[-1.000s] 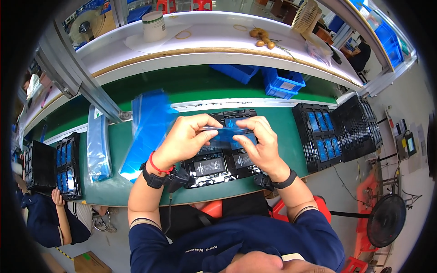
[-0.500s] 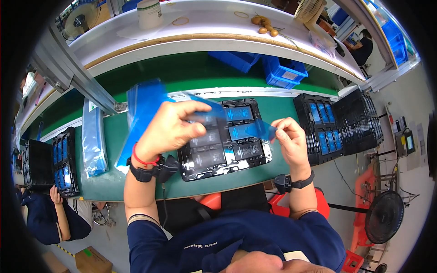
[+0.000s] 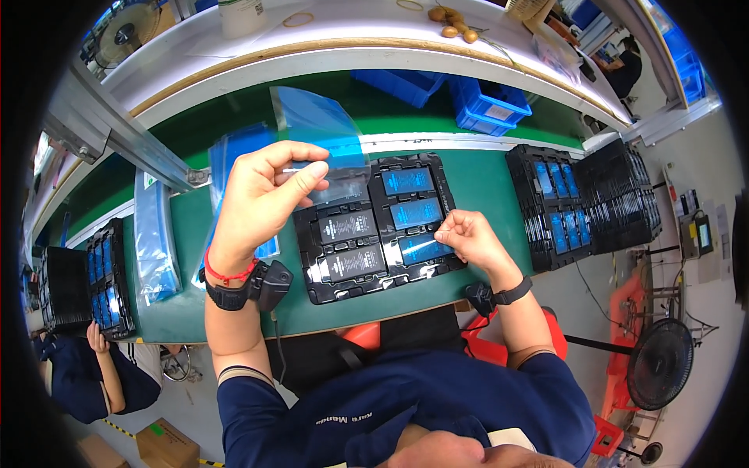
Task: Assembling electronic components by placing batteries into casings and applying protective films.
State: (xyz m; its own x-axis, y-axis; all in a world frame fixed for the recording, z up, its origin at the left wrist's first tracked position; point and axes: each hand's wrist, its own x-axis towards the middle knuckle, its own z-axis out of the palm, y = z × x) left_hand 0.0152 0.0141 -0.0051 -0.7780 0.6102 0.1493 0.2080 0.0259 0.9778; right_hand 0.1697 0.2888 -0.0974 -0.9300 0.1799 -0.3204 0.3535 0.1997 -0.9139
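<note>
A black plastic tray [image 3: 312, 285] lies on the green bench in front of me, holding flat rectangular batteries in two columns. Left-column batteries look dark grey, like this lower one [image 3: 353, 262]; those on the right carry blue film, such as the middle one [image 3: 416, 212]. My right hand [image 3: 472, 238] pinches the edge of a blue film piece [image 3: 421, 249] lying over the lower right battery. Raised above the tray's far left, my left hand [image 3: 273, 187] has thumb and fingers closed on a clear, partly blue film sheet [image 3: 316, 117]. The sheet partly covers the upper left battery.
Blue film sheets [image 3: 238, 152] and a clear bag pack [image 3: 156, 242] lie left. Stacked black trays [image 3: 581, 207] stand right. Blue bins [image 3: 488, 109] sit beneath the shelf [image 3: 374, 58]. At far left, another person's hand [image 3: 97, 337] touches more trays [image 3: 109, 288].
My right hand has lowered a blue film piece from the air onto the lower right battery, which was bare. The left hand has moved slightly left; its film sheet now stands up behind it.
</note>
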